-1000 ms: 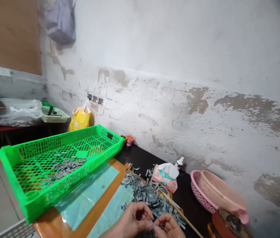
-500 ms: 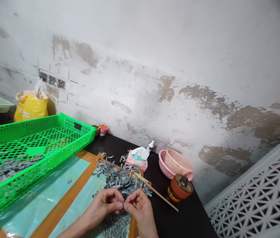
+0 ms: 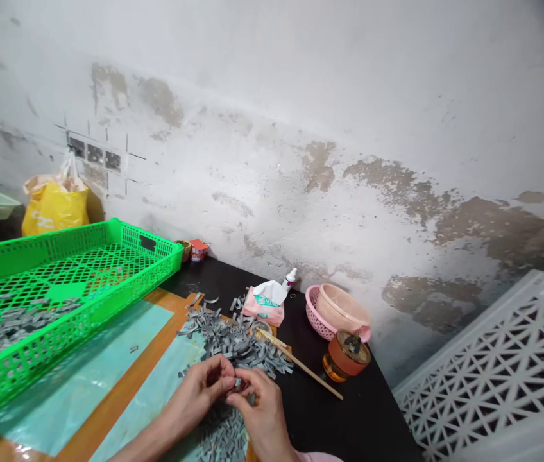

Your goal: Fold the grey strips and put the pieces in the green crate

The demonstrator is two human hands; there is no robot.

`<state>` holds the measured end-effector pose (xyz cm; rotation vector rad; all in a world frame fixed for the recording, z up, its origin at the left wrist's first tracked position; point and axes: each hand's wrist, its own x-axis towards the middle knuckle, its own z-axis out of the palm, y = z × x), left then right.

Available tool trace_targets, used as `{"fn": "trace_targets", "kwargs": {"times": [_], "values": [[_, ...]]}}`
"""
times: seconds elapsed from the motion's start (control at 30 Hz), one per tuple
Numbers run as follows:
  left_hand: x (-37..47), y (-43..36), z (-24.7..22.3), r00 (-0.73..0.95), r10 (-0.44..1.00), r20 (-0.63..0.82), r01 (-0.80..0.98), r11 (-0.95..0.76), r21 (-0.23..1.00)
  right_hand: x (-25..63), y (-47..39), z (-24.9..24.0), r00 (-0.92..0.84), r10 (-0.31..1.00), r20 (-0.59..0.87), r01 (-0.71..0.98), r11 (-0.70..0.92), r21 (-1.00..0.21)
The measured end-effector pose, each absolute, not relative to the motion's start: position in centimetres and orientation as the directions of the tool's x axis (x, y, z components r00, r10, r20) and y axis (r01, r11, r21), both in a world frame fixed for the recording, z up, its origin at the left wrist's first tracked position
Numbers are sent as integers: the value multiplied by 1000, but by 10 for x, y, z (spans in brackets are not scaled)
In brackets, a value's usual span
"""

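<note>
My left hand (image 3: 203,390) and my right hand (image 3: 261,399) meet fingertip to fingertip over the near part of the table. Between them is a small grey piece (image 3: 238,382), mostly covered by the fingers. The left thumb and forefinger are pinched at it, and the right fingers curl around its other side. Just beyond the hands lies a heap of curved grey strips (image 3: 238,340). Beneath and in front of them spreads a pile of smaller grey pieces (image 3: 224,436), partly hidden by the hands.
A green crate (image 3: 79,321) with grey strips stands left. Behind the heap are a tissue pack (image 3: 265,308) and a white bottle (image 3: 290,278). To the right are a wooden stick (image 3: 310,372), pink baskets (image 3: 342,308), an amber jar (image 3: 346,356) and a white plastic crate (image 3: 503,372).
My right hand has turned, its fingers now reaching over toward the left fingertips with the thumb lower. The hands stay together; the whole view has shifted slightly.
</note>
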<state>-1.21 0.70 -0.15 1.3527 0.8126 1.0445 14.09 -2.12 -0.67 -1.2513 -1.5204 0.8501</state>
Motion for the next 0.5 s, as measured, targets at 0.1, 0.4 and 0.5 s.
{"fn": "trace_targets", "kwargs": {"times": [0.1,0.4,0.5], "values": [[-13,6,-1,322,938,132,-187,-73,980,145,-24,-3,-128,904,409,516,413,-751],[-29,5,15,262,920,290,133,-333,934,145,-21,-2,-152,848,508,522,505,-687],[-67,12,35,152,927,342,301,-373,878,149,-19,-6,-110,875,471,494,460,-738]]}}
